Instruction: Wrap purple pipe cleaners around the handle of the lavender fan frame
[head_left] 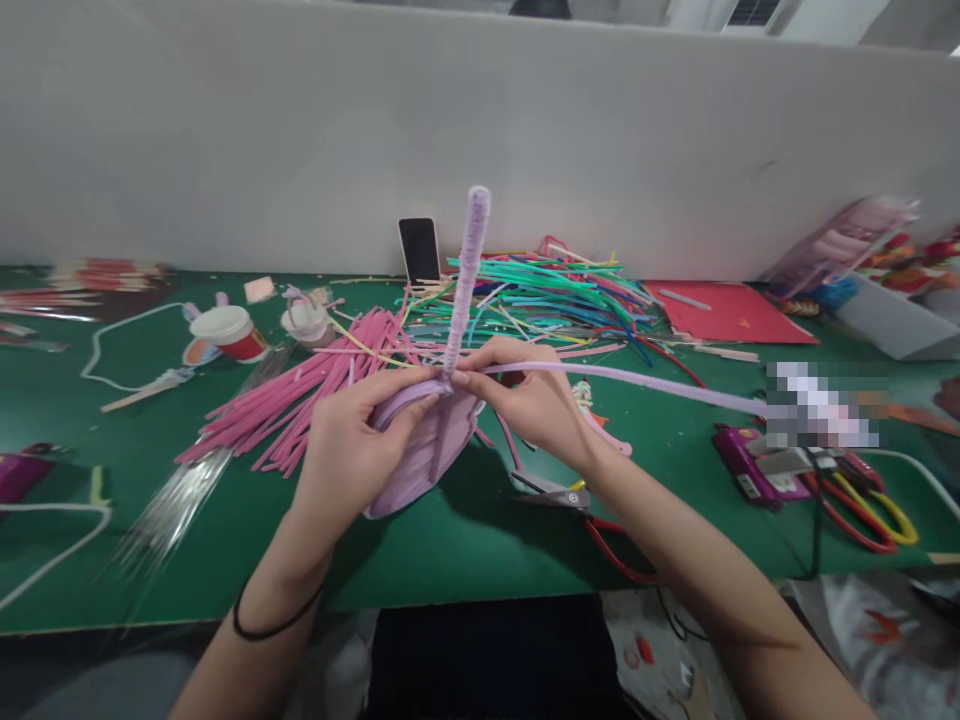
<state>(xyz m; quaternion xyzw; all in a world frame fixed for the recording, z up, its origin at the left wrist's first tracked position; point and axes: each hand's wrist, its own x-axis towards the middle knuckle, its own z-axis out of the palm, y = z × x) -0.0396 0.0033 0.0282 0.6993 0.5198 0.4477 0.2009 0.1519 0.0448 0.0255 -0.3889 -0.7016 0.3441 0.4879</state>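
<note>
Wrist-banded left hand (pixel 349 445) grips a lilac pipe-cleaner shape (pixel 431 460) just above the green desk (pixel 465 545) while the right hand (pixel 536 400) pinches its loose strand (pixel 645 384) beside the upright stem (pixel 466 270), where taut, close turns would seem to bind best.

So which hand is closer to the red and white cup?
Left. The left hand holds the purple pipe-cleaner shape to the right of the cup; the right hand pinches it farther right, away from the cup.
</note>
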